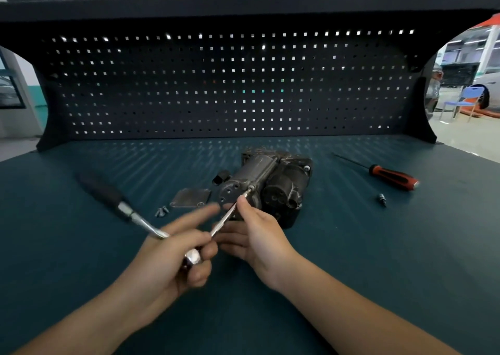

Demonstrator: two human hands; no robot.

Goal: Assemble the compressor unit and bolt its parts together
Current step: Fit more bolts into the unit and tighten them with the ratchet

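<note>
Chrome ratchet (140, 220) is gripped by the left hand (167, 260); its extension bar (226, 218) is pinched by the right hand (257, 235) at the compressor (281, 184).

Compressor unit (273, 184) on the counter (378, 246). Left grip (173, 257) holds the ratchet (123, 207) at its head. Right grip (257, 235) pinches the extension bar (227, 216) near its tip, which meets the unit's end face. Cover plate (190, 197) and red-handled screwdriver (392, 176) lie on either side of the unit.

Dark teal workbench top (392, 260) at 6; black perforated metal backboard (216, 84) at 12, light through holes; blue plastic chair (470, 94) on pale floor (465, 135) at 3.
</note>
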